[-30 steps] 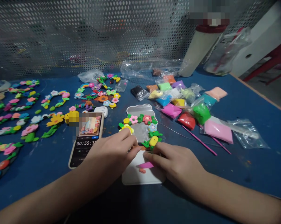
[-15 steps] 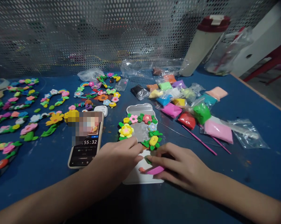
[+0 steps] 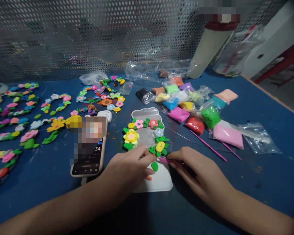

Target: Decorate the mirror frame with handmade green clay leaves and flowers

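A mirror (image 3: 144, 137) edged with clay flowers and leaves lies in front of me, its lower part over a white board (image 3: 161, 182). In my right hand (image 3: 193, 166) is a pink clay modelling tool (image 3: 165, 160), its tip at the mirror's lower edge. My left hand (image 3: 132, 166) is closed in a pinch at that same edge; its fingertips hide whatever they hold. A green clay leaf (image 3: 154, 166) rests on the white board between the hands. Beside the left fingers is a small orange-red clay piece (image 3: 149, 178), partly covered.
Left of my hands lies a phone (image 3: 90, 153), with a white case (image 3: 104, 116) behind it. Several clay-flower pieces (image 3: 56, 102) spread across the left. Bagged coloured clay (image 3: 178, 115), pink sticks (image 3: 208, 145) and a tall bottle (image 3: 210, 49) are at the right.
My right hand has shifted up with the pink tool, which now points at the mirror's lower edge. The green leaf, earlier at the right fingertips, lies free on the white board.
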`<state>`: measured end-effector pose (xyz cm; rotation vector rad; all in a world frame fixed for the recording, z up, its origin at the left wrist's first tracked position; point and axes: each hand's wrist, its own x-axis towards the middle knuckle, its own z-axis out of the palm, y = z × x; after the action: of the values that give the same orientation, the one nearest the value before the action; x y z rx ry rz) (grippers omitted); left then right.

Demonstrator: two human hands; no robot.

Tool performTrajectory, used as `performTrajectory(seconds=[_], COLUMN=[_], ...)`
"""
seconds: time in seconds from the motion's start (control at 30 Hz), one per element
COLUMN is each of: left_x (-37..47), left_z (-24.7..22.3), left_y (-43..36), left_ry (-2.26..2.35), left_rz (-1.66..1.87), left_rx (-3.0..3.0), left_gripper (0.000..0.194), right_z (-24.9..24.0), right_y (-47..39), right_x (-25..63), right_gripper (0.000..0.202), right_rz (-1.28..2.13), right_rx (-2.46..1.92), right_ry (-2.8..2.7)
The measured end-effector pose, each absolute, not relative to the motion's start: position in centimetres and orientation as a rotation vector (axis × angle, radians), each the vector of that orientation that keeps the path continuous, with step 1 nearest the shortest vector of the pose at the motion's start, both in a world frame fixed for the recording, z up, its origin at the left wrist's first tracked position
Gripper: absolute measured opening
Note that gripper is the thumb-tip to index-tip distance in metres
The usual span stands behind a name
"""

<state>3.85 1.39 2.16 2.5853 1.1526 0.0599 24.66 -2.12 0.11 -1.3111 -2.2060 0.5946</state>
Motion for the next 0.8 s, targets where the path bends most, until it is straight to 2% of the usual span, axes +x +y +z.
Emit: performTrajectory(seconds=[0.1,0.2,0.43,0.5,0.8], left_x=[3.8,3.8,3.9,4.0,4.2], left_z=[1.6,1.2,1.1,1.3,1.8], left_y=[1.5,1.6,1.3,1.2,1.3], left_ry=[1.098,1.082,1.077,1.084,1.117], left_rz=[0.144,0.156,0.149,0.142,0.091], left_rx=[2.537,2.544,2.610,2.637,2.703], left_gripper=[0.027,0.020,0.015,0.010,0.016], right_z=[0.6,1.1,1.2,1.1,1.6], right_y=[-2.6,-3.1,-3.4,-3.2,-2.6], right_x=[24.4,24.4,25.2,25.4,25.0], right_gripper=[0.016,0.017,0.022,0.024,0.036], right_rz=[0.686,0.740,0.642,0.563,-0.089], right_rx=[-1.321,-1.340,-1.342,-1.345,-1.149], right_ry=[-2.154,-2.128,-2.185,-2.261,-2.499])
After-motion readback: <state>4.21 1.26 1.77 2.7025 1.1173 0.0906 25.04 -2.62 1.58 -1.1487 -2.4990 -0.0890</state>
